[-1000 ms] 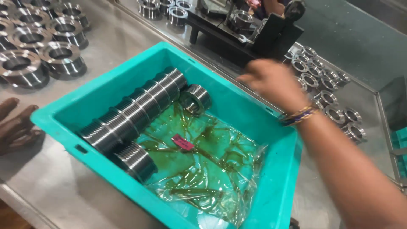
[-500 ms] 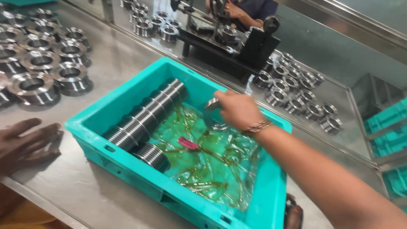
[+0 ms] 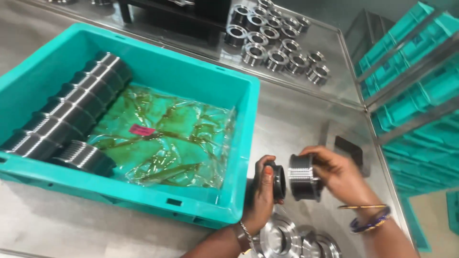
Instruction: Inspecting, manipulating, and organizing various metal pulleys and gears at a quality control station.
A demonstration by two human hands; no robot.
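Where the stainless steel table (image 3: pixel 296 124) filled the view, its surface was dull, scuffed and reflective, and a teal plastic crate (image 3: pixel 205 81) stood on it to your left, lined with an oily clear plastic sheet (image 3: pixel 167 138) bearing a small pink label (image 3: pixel 142 129). Along the crate's left wall lay a row of threaded steel rings (image 3: pixel 71 114), set on edge and touching one another. Loose machined rings (image 3: pixel 277 40) were grouped at the far side of the table, and stacked teal crates (image 3: pixel 416 100) stood in a rack at your right. Your left hand (image 3: pixel 262 196) was closed around a dark ring gauge (image 3: pixel 278 180), fingers wrapped over its rim, just beside the crate's near right corner. Your right hand (image 3: pixel 342 174) gripped a threaded steel ring (image 3: pixel 303 177) by its outer flange, thumb and fingers curled partly around it, bracelets (image 3: pixel 368 217) on that wrist. The two parts faced each other, close but with a narrow gap showing between them, held above the table. Below your hands, more flanged steel rings (image 3: pixel 282 239) rested on the surface.
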